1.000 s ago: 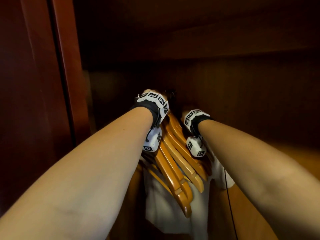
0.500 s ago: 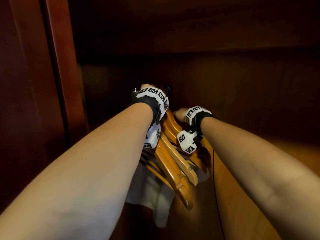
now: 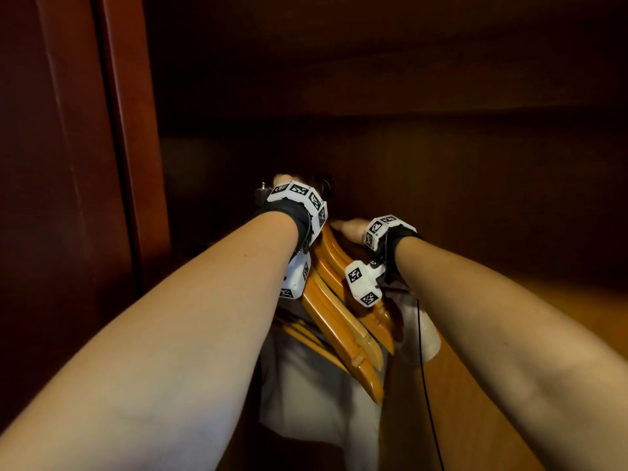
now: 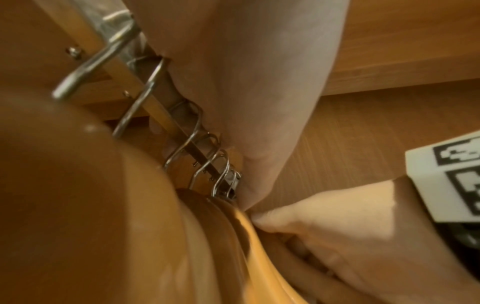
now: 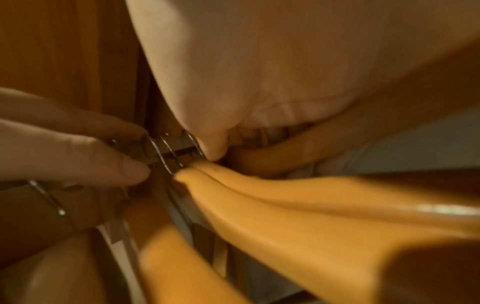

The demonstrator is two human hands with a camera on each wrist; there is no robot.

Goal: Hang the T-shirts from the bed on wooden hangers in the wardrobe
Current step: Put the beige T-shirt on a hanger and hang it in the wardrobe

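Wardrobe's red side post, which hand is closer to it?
Left. The left hand is at the hanger hooks, nearer the side post; the right hand lies beyond the wooden hangers.

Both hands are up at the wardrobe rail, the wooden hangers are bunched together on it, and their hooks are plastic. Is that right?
Not quite: the hooks are metal wire, not plastic, as the left wrist view shows, glinting silver over the rail. The rest holds: the left hand and right hand are up at the rail, and the wooden hangers are bunched together.

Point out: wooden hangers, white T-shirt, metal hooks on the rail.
wooden hangers (image 3: 343, 321): head view, on the bunched arms.
white T-shirt (image 3: 306, 396): head view, on the hanging cloth.
metal hooks (image 4: 207, 156): left wrist view, on a hook's curve.
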